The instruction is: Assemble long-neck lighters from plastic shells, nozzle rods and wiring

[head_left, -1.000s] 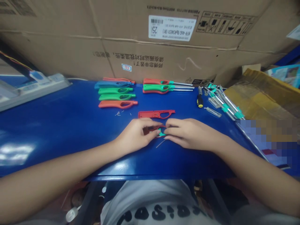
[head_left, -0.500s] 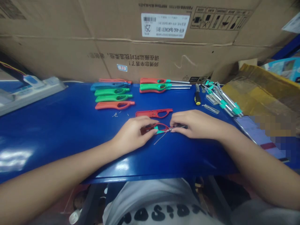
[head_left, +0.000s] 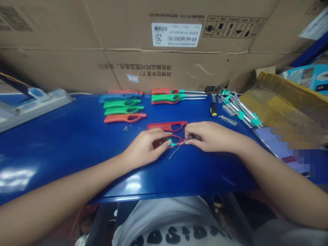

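My left hand (head_left: 147,145) is closed on a red lighter half-shell (head_left: 176,137), thumb by its green trigger (head_left: 172,142). At the shell's front end, my right hand (head_left: 202,136) pinches a thin metal tube (head_left: 193,138), mostly hidden by the fingers. A thin wire (head_left: 174,152) sticks out below the shell, toward me. Just beyond my hands lies the other red half-shell (head_left: 167,126), its inner side up.
Coloured lighter shells (head_left: 124,118) lie in a column at the left, small screws (head_left: 125,128) below them. Lighters with tubes (head_left: 166,98) lie at the back. A screwdriver (head_left: 213,110), clear fuel tanks (head_left: 228,120), metal tubes with green parts (head_left: 246,112) and a phone-like slab (head_left: 275,141) are rightward. A cardboard box (head_left: 123,37) stands behind.
The view has shifted slightly. Both hands keep their hold on the red half-shell and the tube, with hardly any motion.
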`<control>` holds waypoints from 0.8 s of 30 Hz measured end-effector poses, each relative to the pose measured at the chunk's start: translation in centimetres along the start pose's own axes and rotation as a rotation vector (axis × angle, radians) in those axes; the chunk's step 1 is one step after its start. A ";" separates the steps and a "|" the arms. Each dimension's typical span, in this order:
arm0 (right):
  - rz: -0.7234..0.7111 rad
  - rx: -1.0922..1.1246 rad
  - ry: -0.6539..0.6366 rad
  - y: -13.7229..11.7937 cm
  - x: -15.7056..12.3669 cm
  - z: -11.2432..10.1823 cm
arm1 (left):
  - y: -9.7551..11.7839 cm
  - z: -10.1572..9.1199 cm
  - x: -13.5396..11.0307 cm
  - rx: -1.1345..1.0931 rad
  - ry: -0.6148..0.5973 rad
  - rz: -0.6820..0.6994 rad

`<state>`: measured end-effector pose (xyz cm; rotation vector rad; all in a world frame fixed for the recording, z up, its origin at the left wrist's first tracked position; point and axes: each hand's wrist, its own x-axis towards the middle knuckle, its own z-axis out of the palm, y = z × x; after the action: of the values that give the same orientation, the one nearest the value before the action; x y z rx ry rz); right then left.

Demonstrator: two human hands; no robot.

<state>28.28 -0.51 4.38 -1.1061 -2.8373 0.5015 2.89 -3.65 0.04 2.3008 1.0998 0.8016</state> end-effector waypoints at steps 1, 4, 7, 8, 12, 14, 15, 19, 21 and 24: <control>-0.002 0.006 0.002 0.0 0.0 0.0 | 0.0 0.1 0.0 -0.003 0.004 -0.003; -0.023 0.026 0.009 -0.1 0.1 0.0 | -0.2 0.2 0.1 -0.014 0.002 -0.004; -0.026 0.041 0.004 0.0 0.3 0.0 | -0.2 0.3 0.1 0.062 -0.003 0.042; -0.018 0.044 -0.003 0.1 0.4 0.0 | -0.2 0.3 0.0 0.126 -0.004 0.071; 0.020 0.060 -0.018 0.7 0.4 -0.4 | 0.2 -0.3 -0.2 0.371 -0.046 0.150; 0.025 0.068 -0.019 1.2 0.3 -0.6 | 0.5 -0.8 -0.4 0.428 -0.070 0.163; 0.026 0.071 -0.023 1.4 0.2 -0.7 | 0.6 -1.1 -0.4 0.450 -0.082 0.172; 0.065 0.055 -0.026 2.1 0.0 -1.2 | 0.5 -1.6 -0.5 0.511 -0.119 0.198; 0.089 0.045 -0.018 2.2 0.0 -1.3 | 0.3 -1.6 -0.5 0.533 -0.131 0.204; 0.101 0.033 -0.028 2.2 0.0 -1.4 | 0.2 -1.3 -0.5 0.565 -0.145 0.215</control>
<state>29.90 1.35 4.98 -1.2507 -2.7963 0.5728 1.83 -3.94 0.95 2.9319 1.1311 0.4165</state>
